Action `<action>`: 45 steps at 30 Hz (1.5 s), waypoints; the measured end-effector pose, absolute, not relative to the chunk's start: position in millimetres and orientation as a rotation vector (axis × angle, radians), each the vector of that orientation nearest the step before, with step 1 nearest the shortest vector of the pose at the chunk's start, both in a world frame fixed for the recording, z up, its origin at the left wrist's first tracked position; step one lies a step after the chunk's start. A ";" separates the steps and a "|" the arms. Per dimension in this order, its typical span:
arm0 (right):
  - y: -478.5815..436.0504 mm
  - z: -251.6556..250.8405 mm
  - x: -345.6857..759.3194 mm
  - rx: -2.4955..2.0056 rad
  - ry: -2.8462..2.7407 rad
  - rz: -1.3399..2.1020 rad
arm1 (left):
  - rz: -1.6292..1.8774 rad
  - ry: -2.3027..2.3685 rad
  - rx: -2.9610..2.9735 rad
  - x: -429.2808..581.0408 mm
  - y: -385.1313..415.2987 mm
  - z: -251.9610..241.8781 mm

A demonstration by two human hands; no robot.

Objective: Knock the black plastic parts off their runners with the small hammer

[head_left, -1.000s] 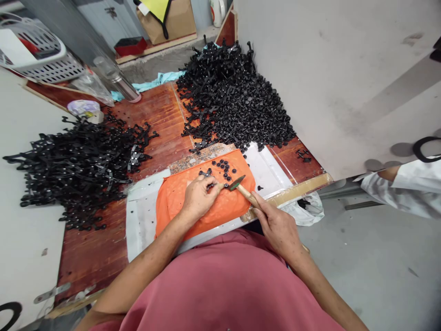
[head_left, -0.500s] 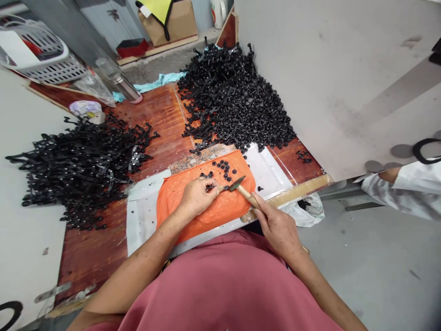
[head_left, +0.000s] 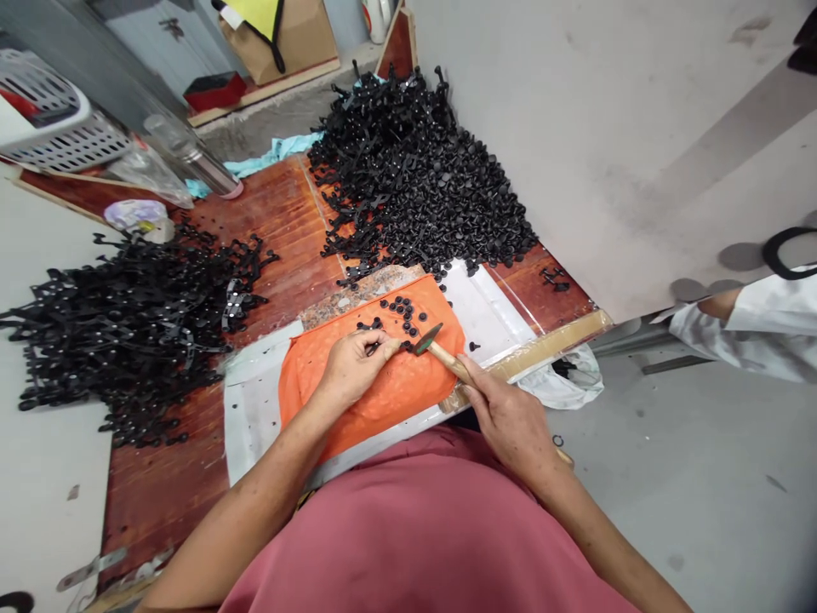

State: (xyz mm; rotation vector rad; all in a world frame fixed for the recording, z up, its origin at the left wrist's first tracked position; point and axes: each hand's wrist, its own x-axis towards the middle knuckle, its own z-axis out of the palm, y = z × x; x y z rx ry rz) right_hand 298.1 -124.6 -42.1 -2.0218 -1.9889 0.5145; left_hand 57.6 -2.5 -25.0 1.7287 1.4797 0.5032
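My left hand (head_left: 356, 364) rests over an orange cloth-like cover (head_left: 357, 413), its thumb and fingers pinched on a small black plastic piece (head_left: 407, 346). Only part of that piece shows past the fingertips. My right hand (head_left: 511, 417) is wrapped around the wooden handle of a hammer (head_left: 452, 363). The dark, narrow hammer head (head_left: 427, 338) is just right of the piece; whether they touch I cannot tell. Several loose black round caps (head_left: 407, 313) lie on the cover beyond my left hand.
A large heap of black plastic parts (head_left: 427, 170) sits at the back, another heap (head_left: 128, 323) at left. A bottle (head_left: 214, 170) and a white basket (head_left: 70, 140) stand behind. At right are a plastic bag (head_left: 568, 379) and another person's white sleeve (head_left: 766, 328).
The camera view has shifted, so the bench things sit farther left. Both hands keep their grips, and the hammer head stays close beside the black piece.
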 end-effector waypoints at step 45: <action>-123.1 -19.3 309.1 -1.827 -1.931 0.288 | 0.296 1.496 2.205 62.2 -11.7 -12.3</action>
